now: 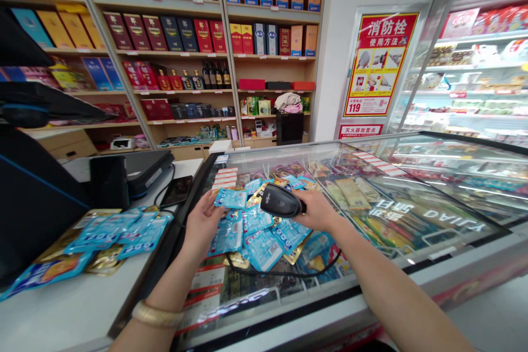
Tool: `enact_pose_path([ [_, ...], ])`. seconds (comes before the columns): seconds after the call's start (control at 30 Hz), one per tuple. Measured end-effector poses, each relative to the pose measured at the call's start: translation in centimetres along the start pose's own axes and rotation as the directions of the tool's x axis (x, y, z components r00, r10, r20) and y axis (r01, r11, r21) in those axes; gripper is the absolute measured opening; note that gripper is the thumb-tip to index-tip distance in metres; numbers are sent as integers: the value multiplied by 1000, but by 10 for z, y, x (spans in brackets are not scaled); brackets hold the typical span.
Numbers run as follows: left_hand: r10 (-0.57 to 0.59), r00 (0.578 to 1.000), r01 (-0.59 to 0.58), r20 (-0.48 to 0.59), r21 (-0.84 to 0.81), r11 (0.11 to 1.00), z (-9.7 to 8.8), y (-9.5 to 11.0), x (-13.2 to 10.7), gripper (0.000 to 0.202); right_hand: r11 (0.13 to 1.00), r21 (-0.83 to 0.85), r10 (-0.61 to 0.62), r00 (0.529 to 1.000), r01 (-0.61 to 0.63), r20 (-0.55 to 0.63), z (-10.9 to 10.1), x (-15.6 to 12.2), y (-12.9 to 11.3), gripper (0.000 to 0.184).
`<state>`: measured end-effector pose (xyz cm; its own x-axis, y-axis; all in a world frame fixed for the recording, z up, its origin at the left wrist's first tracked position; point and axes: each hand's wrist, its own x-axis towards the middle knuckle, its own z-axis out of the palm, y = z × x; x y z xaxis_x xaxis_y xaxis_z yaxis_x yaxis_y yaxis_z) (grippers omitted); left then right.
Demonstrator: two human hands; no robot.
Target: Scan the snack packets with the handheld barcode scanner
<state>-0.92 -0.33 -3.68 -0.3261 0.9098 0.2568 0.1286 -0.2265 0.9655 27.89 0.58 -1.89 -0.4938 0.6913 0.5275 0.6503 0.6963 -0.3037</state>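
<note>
My right hand (319, 210) is closed around a black barcode scanner (281, 201), its head pointing left and its cable (284, 272) trailing down over the glass. In my left hand (203, 220) the fingers pinch a small light-blue packet (231, 198) held just in front of the scanner. Below both hands lies a loose pile of several blue and gold packets (258, 239) on the glass lid of a chest freezer (412, 214).
A white counter (70, 308) at the left carries more blue and gold packets (119, 231), a black register screen (33, 198) and a dark device (109, 181). Shelves of boxed goods (185, 33) fill the back wall. A refrigerated display (474, 66) stands at the right beside a red poster (379, 63).
</note>
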Motion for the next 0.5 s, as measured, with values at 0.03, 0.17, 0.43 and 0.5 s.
enact_pose_path([
  [0.03, 24, 999, -25, 24, 37, 999, -1, -4, 2, 62, 1000, 1, 0, 1000, 0, -3, 0, 0, 0, 25],
  [0.17, 197, 979, -203, 53, 361, 910, -6, -17, 8, 57, 1000, 11, 16, 1000, -15, -20, 0, -1, 2, 25],
  [0.43, 323, 945, -201, 48, 865, 459, -56, 15, 27, 61, 997, 70, 40, 998, -36, -50, -3, -2, 8, 22],
  [0.5, 265, 964, -95, 17, 953, 287, -82, 31, 29, 61, 997, 73, 43, 997, -39, -57, -3, -1, 7, 23],
])
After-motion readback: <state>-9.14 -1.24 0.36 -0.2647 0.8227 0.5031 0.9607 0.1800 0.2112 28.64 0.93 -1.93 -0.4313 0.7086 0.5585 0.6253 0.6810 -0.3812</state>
